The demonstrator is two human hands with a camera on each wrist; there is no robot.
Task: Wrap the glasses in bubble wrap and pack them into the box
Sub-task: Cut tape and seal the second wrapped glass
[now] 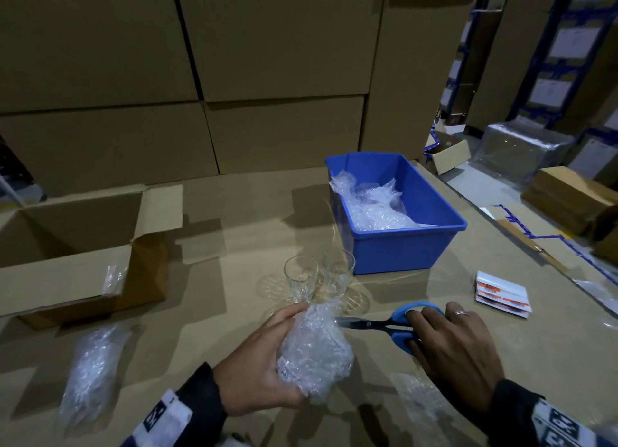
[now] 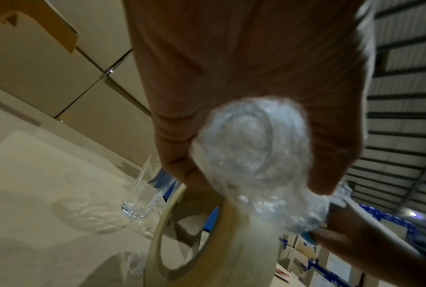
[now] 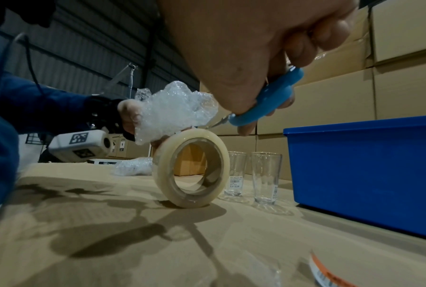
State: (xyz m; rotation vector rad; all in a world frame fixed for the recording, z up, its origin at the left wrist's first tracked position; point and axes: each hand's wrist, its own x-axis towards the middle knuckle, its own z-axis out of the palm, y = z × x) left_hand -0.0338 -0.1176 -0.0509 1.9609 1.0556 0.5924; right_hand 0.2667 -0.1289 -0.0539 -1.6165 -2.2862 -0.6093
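Note:
My left hand [image 1: 257, 363] grips a glass wrapped in bubble wrap [image 1: 314, 353] just above the table, and the same bundle [image 2: 253, 151] fills the left wrist view. A roll of clear tape [image 3: 192, 169] stands on edge right under the bundle [image 3: 172, 114]. My right hand [image 1: 454, 349] holds blue-handled scissors [image 1: 398, 326], whose blades point left at the bundle. Two bare glasses [image 1: 301, 281] [image 1: 337, 272] stand upright just behind it. The open cardboard box [image 1: 67, 246] sits at the left.
A blue plastic bin [image 1: 401, 246] with loose bubble wrap [image 1: 371, 206] stands behind the glasses. Another wrapped bundle [image 1: 90, 373] lies at the near left. A pack of labels [image 1: 501, 294] lies at the right. Stacked cartons [image 1: 267, 62] wall off the back.

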